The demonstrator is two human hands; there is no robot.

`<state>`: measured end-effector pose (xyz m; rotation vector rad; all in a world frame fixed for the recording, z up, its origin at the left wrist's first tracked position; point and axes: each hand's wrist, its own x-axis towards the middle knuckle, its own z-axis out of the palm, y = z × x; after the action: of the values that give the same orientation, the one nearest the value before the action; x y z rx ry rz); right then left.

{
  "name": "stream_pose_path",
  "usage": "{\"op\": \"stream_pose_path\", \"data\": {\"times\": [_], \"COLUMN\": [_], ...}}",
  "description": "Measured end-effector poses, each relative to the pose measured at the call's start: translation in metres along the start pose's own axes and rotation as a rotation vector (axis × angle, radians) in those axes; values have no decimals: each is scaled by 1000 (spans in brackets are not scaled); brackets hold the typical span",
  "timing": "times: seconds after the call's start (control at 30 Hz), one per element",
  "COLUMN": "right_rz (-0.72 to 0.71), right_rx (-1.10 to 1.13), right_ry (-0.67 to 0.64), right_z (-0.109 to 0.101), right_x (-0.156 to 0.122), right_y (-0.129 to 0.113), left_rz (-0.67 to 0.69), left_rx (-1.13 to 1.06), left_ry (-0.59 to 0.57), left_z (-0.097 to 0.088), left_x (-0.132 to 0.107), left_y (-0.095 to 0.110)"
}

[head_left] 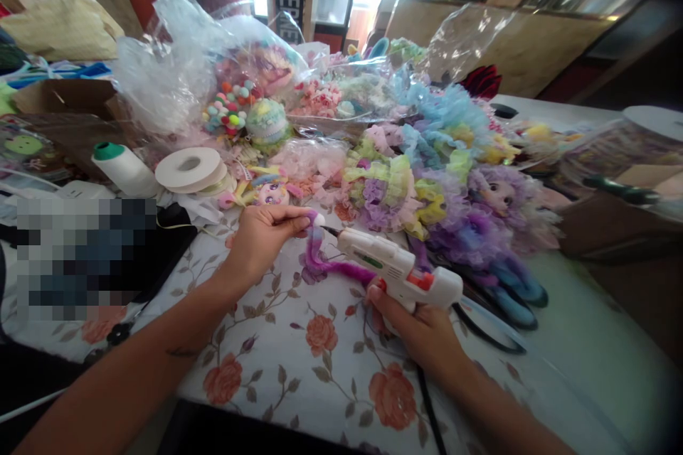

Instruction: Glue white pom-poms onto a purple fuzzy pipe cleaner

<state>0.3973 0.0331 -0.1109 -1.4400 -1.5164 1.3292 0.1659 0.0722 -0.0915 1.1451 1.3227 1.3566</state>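
Observation:
My left hand (265, 236) is closed in a pinch on the upper end of a purple fuzzy strip (331, 269), which has a small white tip and curves down over the table. My right hand (421, 327) grips a white glue gun (398, 268) with an orange trigger. Its nozzle points left at the strip's tip, almost touching it. A black cord runs down from the gun toward the table's front edge.
A floral tablecloth (299, 355) covers the table. Behind my hands lies a heap of pastel frilly dolls (437, 185), plastic bags of trimmings (224, 64), a white thread cone (124, 169) and white ribbon rolls (191, 169). Scissors (501, 313) lie to the right.

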Motion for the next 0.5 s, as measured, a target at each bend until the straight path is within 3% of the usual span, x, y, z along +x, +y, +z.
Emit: {"op": "stream_pose_path", "data": {"times": [0.5], "right_rz": [1], "right_rx": [6], "right_ry": [-4], "right_z": [-1], "right_x": [1], "right_y": [3], "left_rz": [-8], "left_rx": [15], "left_ry": [-6], "left_z": [0], "left_x": [1], "left_y": [2]}}
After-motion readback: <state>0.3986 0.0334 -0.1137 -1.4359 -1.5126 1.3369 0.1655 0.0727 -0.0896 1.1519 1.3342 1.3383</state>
